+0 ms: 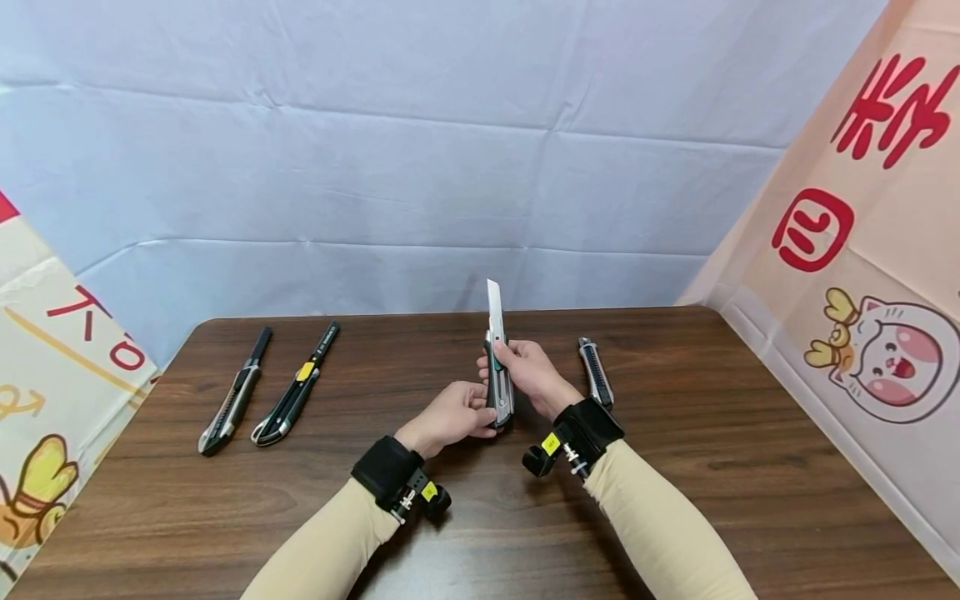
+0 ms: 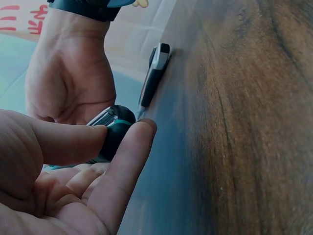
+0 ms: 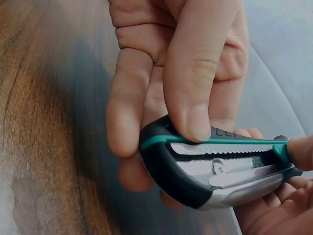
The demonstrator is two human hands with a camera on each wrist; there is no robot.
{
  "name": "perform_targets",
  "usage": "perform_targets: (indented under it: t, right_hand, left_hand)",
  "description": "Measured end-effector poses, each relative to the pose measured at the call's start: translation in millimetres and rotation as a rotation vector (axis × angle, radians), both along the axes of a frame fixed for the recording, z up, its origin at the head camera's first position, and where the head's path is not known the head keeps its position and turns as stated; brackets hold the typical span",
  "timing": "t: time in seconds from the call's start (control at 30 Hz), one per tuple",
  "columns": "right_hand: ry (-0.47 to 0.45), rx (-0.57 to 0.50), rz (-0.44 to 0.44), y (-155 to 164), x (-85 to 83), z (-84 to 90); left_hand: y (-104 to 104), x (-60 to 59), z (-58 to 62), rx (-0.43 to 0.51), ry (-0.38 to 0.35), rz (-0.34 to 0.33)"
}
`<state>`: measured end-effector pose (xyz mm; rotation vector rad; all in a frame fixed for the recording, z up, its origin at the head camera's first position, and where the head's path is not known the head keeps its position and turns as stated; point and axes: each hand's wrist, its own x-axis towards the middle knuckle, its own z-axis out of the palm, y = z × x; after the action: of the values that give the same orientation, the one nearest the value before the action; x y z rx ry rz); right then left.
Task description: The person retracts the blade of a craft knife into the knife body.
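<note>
Two hands hold a utility knife above a dark wooden desk.

The desk (image 1: 675, 467) carries three more cutters: taking the held knife as landmark, two lie well apart to its left, a black-and-silver cutter (image 1: 234, 393) and a yellow-slider cutter (image 1: 295, 388), and a grey cutter (image 1: 596, 372) lies just beside it to the right. The right hand (image 1: 534, 371) wraps the utility knife (image 1: 497, 367) at mid-body, thumb on the green slider, probably to work the blade. The left hand (image 1: 448, 417) pinches its butt end, seemingly steadying it. Its long axis runs away from the person, the extended blade (image 1: 493, 304) pointing at the backdrop, safely clear of both hands.
</note>
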<state>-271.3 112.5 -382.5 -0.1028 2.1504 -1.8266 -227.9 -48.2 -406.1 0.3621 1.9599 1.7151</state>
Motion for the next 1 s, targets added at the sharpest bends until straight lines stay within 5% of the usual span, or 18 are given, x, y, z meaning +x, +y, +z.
perform_targets:
  t: [1.0]
  right_hand:
    - [-0.013, -0.015, 0.041, 0.6, -0.3, 1.4]
  left_hand:
    - [-0.1, 0.9, -1.8, 0.004, -0.005, 0.028]
